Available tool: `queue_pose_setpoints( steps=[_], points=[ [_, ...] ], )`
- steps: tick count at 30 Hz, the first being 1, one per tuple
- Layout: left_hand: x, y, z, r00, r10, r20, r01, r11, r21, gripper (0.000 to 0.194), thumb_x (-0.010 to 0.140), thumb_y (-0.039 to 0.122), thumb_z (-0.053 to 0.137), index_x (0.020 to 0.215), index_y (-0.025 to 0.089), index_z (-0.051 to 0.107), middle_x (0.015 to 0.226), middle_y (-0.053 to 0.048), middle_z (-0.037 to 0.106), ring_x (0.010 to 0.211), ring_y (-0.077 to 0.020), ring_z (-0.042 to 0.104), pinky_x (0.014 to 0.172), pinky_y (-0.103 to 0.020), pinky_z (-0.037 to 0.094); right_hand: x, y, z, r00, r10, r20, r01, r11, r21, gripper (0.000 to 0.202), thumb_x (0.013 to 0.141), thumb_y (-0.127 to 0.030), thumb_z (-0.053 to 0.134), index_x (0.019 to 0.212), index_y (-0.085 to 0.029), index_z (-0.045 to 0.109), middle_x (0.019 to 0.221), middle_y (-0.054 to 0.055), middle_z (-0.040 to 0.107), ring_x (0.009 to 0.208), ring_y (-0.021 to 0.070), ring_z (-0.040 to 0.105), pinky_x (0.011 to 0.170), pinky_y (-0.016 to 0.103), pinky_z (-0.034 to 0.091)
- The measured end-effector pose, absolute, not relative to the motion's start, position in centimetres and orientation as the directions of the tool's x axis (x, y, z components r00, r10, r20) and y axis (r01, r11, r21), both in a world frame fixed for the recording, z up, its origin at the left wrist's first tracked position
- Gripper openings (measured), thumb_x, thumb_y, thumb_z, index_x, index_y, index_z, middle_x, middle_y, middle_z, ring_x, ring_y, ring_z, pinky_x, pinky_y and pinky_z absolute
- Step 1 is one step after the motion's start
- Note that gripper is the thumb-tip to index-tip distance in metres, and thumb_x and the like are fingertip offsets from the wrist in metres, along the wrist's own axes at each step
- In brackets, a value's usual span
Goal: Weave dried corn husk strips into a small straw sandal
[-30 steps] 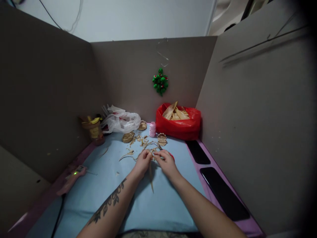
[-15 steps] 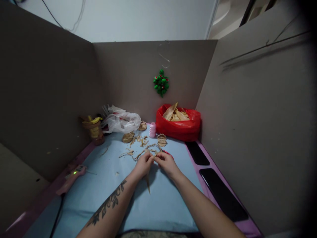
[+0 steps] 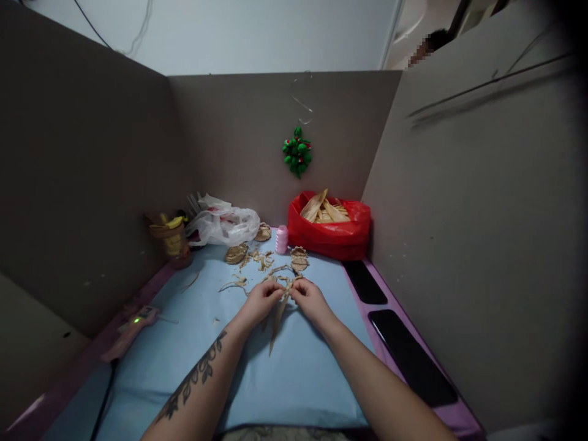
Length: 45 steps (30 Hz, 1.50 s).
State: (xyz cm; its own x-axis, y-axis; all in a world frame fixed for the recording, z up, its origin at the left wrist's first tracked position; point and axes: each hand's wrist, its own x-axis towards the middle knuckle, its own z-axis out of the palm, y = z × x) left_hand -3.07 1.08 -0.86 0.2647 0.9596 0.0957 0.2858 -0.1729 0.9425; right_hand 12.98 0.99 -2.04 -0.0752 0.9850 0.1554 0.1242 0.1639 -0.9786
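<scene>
Near the middle of the blue-covered table, my left hand pinches a strip of dried husk, whose tapered end hangs down toward me. Close beside it on the right, my right hand pinches the same husk piece near its top. Just beyond my fingers lies a twisted husk cord, partly hidden by the hands. Husk scraps and small woven husk pieces lie farther back.
A red bag of husks, a pink thread spool and a white plastic bag stand at the back. A pink glue gun and a pot are left; two black phones lie right. Partitions surround the table.
My hands have moved slightly apart, and the hanging husk strip has swung and shows more broadly. Part of a person's head has appeared beyond the partition at the upper right.
</scene>
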Motion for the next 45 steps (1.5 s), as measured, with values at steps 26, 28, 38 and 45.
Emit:
queue_pose_setpoints(
  steps=[26,28,38,45],
  points=[
    [-2.3,-0.2,-0.6,0.052,0.974,0.223,0.362,-0.226,0.904,0.035,0.078,0.032,0.056,0.106,0.013,0.066,0.101,-0.01,0.069,0.085,-0.0208,0.061,0.072,-0.029,0.046,12.2,0.9,-2.2,-0.043,0.999,0.004,-0.056,0.001,-0.998,0.023,0.066,-0.037,0.055,0.055,-0.02,0.044,0.042,-0.007,0.041,0.038,0.0073,0.032,0.039,0.021,0.022],
    [-2.0,0.0,-1.0,0.15,0.974,0.172,0.365,-0.216,0.905,0.041,0.075,0.033,0.06,0.111,0.013,0.064,0.094,-0.009,0.07,0.08,-0.02,0.062,0.069,-0.028,0.046,12.0,0.8,-2.3,-0.056,0.998,0.039,-0.014,0.038,-0.999,0.021,0.067,-0.035,0.055,0.056,-0.019,0.045,0.045,-0.007,0.042,0.041,0.0078,0.035,0.042,0.021,0.025],
    [-2.3,0.4,-1.3,0.197,0.977,0.085,0.347,-0.15,0.926,0.016,0.072,0.029,0.06,0.067,0.015,0.065,0.057,0.002,0.057,0.056,-0.0126,0.046,0.055,-0.024,0.03,12.4,0.9,-2.8,-0.055,0.981,0.184,0.305,0.192,-0.933,0.009,0.07,-0.022,0.054,0.061,-0.019,0.053,0.056,-0.003,0.052,0.056,0.0129,0.045,0.055,0.024,0.031],
    [-1.8,0.6,-2.0,0.286,0.957,-0.042,0.158,-0.004,0.987,0.024,0.076,0.04,0.057,0.072,0.017,0.052,0.059,0.004,0.051,0.053,-0.0091,0.046,0.052,-0.021,0.033,12.7,0.6,-2.2,-0.049,0.97,0.237,0.401,0.236,-0.885,0.007,0.072,-0.021,0.052,0.067,-0.019,0.056,0.064,0.0,0.058,0.063,0.0149,0.05,0.061,0.025,0.034]
  ],
)
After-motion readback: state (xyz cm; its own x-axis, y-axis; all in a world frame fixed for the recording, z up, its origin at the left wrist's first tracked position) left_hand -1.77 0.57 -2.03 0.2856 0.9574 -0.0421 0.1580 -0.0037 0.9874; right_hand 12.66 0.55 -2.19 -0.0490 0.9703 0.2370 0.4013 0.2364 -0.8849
